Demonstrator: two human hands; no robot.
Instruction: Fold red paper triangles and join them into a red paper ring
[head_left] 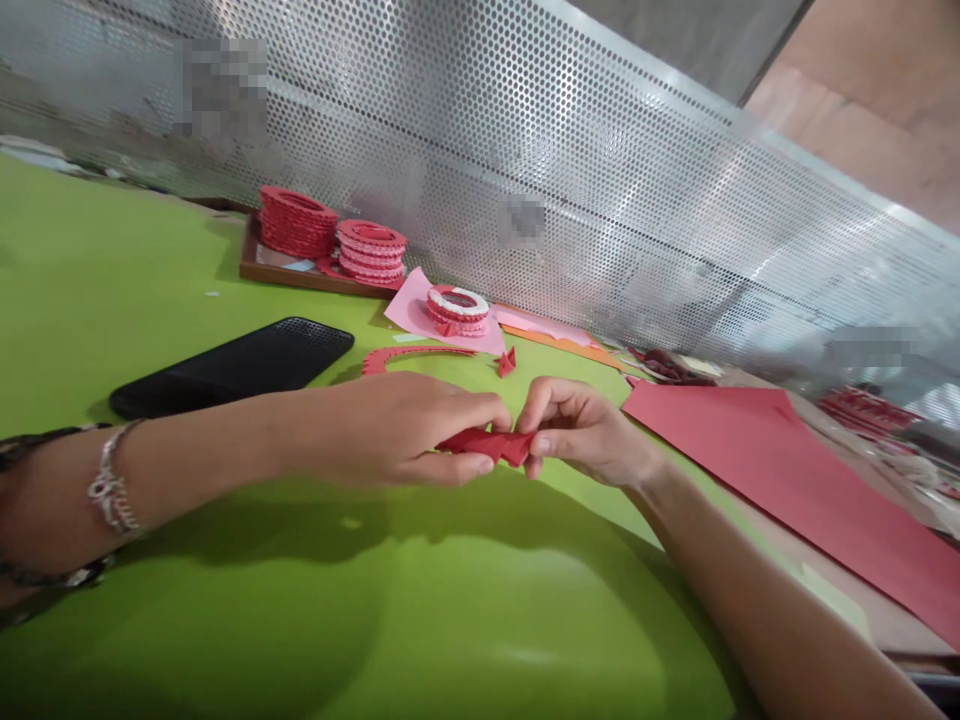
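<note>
A small folded red paper piece (487,443) is held above the green tabletop (480,580), between both hands. My left hand (420,425), on an arm with a silver bracelet, grips its left part between thumb and fingers. At its right end my right hand (577,430) pinches the paper between thumb and fingertips. Just behind the hands lie a curved strip of red folded paper (386,357) and a small red folded piece (507,362). Part of the held paper is hidden by the fingers.
Behind, a brown tray (300,275) bears stacked red and pink paper rings (298,222). Another ring stack (457,310) sits on pink paper (409,305). A black phone-shaped object (240,365) lies left, large red paper (787,490) right. A perforated metal panel (540,150) rises behind.
</note>
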